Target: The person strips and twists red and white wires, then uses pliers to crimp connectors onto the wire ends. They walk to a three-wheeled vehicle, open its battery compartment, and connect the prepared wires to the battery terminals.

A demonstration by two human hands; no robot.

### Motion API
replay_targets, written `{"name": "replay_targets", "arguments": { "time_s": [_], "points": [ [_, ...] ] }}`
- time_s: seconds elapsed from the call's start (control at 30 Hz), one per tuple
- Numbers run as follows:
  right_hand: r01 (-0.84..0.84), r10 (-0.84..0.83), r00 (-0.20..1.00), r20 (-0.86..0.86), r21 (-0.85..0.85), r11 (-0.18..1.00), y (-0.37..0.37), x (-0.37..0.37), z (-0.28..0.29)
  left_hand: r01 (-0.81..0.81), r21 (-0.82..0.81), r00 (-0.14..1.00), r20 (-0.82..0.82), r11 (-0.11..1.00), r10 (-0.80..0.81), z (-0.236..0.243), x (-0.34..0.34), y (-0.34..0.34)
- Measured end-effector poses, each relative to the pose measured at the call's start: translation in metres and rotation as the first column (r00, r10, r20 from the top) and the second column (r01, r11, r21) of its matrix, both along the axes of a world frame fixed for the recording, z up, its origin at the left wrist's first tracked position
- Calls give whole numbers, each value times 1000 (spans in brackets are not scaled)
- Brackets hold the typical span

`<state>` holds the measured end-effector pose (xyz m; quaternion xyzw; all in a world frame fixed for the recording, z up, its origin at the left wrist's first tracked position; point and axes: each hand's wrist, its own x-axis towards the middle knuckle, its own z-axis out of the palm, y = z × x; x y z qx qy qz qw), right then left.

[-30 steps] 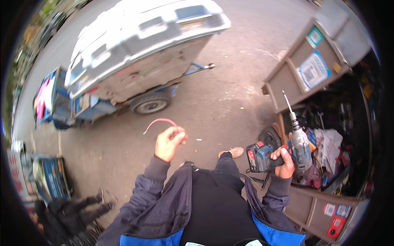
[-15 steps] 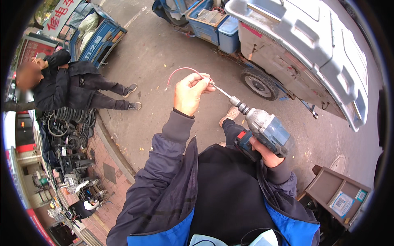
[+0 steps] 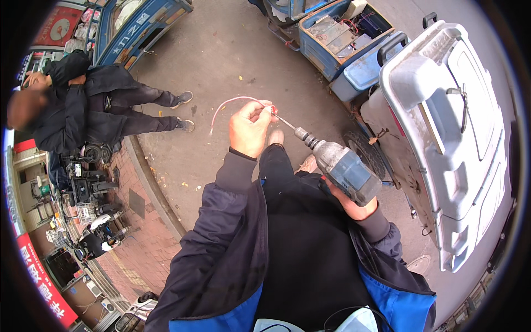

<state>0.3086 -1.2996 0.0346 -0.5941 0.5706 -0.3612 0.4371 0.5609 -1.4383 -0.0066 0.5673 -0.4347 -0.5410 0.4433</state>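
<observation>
My left hand [image 3: 248, 133] pinches a thin pinkish-red wire [image 3: 228, 101] that arcs out to the left, its free end hanging loose. A small red piece [image 3: 273, 109] shows at the fingertips. Against it reaches the tip of a long slim bit [image 3: 285, 121], fixed in the chuck of a worn blue and grey cordless drill [image 3: 347, 171]. My right hand [image 3: 354, 207] is wrapped round the drill's grip, which is mostly hidden under the body. The bit points up and left toward my left fingers; whether it touches the red piece I cannot tell.
At right stands a cart with a large grey-white plastic bin [image 3: 409, 144]. A blue box [image 3: 345, 33] holding wires and parts is ahead. On the left a person in dark clothes [image 3: 88, 105] stands with arms folded, near a curb [image 3: 152, 188] and parked motorbikes [image 3: 97, 227].
The whole view has shifted, so the bin cart and blue box sit farther right and the brown box at lower right is gone. Both hands keep their holds; the drill has shifted slightly left.
</observation>
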Motion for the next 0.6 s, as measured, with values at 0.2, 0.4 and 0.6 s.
{"name": "replay_targets", "arguments": {
  "time_s": [0.2, 0.4, 0.6],
  "points": [
    [62, -60, 992, -108, 17, 998, -122, 20, 7, 94, 44, 995, -37, 995, -92, -28, 0, -137],
    [198, -198, 964, -177, -20, 980, -205, 38, 29, 247, 115, 960, -166, 962, -226, -22, -16, -260],
    [442, -441, 894, -83, -13, 897, -259, 24, 33, 426, 51, 893, -186, 903, -411, -17, -74, -346]
  ]
}}
